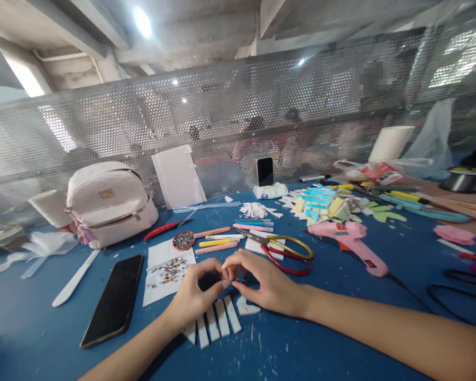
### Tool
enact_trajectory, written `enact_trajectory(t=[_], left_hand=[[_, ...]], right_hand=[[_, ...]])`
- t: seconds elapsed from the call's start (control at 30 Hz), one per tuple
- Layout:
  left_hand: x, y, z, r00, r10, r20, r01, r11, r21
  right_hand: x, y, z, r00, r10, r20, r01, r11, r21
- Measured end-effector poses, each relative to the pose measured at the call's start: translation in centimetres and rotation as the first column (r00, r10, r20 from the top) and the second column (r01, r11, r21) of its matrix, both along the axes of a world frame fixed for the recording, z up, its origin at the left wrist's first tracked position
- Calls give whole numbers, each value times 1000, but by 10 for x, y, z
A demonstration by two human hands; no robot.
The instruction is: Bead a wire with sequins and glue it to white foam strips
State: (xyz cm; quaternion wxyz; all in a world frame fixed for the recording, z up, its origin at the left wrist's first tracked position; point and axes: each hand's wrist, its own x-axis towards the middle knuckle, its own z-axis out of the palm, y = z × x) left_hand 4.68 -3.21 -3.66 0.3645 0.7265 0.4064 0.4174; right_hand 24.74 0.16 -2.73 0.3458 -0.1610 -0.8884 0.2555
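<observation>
My left hand (194,293) and my right hand (262,280) meet fingertip to fingertip low over the blue table (321,338), both pinched on a small piece I cannot make out. Several white foam strips (216,320) lie side by side under the left hand. A small white scrap (246,307) sits below the right hand. Just beyond the fingers lie scissors with red and yellow handles (285,254) and several coloured sticks (226,238).
A black phone (115,299) and a white knife-like tool (77,278) lie left. A paper with tiny beads (168,272), a pale backpack (109,203), a pink glue gun (351,241) with black cord, cut coloured foam (325,206), a propped phone (265,171). A perforated metal screen stands behind.
</observation>
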Motion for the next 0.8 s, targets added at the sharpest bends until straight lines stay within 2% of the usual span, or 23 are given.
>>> enact_trajectory(t=[0.47, 0.8], left_hand=[[0, 0, 2, 998, -63, -5, 63, 997, -35], [1, 1, 1, 997, -73, 6, 73, 997, -24]], right_hand=[[2, 2, -2, 998, 34, 51, -35, 999, 18], [3, 2, -1, 993, 70, 92, -68, 997, -22]])
